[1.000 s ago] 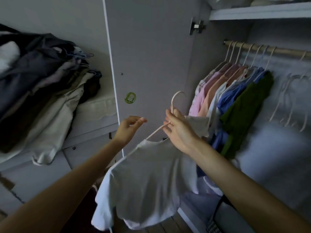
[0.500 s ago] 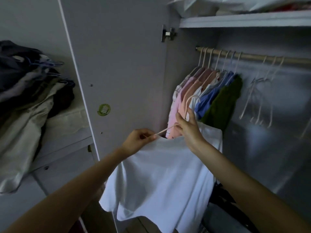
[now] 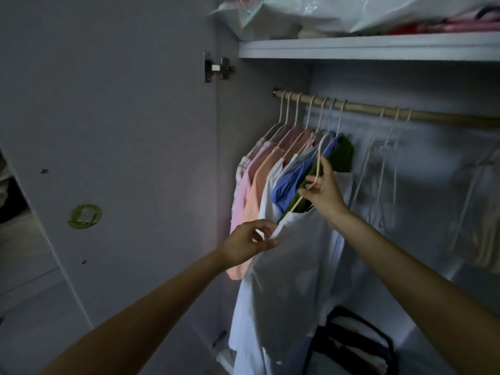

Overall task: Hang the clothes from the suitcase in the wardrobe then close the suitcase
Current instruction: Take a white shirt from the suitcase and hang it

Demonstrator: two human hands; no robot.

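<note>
**White shirt on hanger held up inside the open wardrobe, below the rail**

The person's right hand (image 3: 323, 192) is raised in front of the hanging clothes. Its fingers (image 3: 311, 182) are closed around the neck of a pale hanger (image 3: 319, 158), whose hook rises above the hand and sits below the wooden rail (image 3: 365, 107), not on it. The hanger's left arm slopes down and left into the collar of a white shirt (image 3: 292, 266).

The left hand (image 3: 247, 243) is lower and to the left. Its fingers pinch the shirt's shoulder edge, where the fabric meets the hanger arm. The shirt hangs full length from these two holds, its hem near the bottom of the frame.

Behind the held shirt, a row of garments hangs from the rail at its left end: a pink garment (image 3: 241, 196), a peach garment (image 3: 257, 185), a white one, a blue garment (image 3: 290, 180) and a green garment (image 3: 342, 156) furthest right. The held hanger's hook is directly in front of the blue and green garments.

Further right on the rail, several empty hangers (image 3: 384, 158) hang together, apart from the clothed row.

The wardrobe door (image 3: 121, 131) stands open on the left and carries a round green sticker (image 3: 84, 215). The shelf (image 3: 365, 47) above the rail holds plastic-wrapped bundles. A dark bag (image 3: 357, 345) sits on the wardrobe floor at lower right. The suitcase is out of view.
</note>
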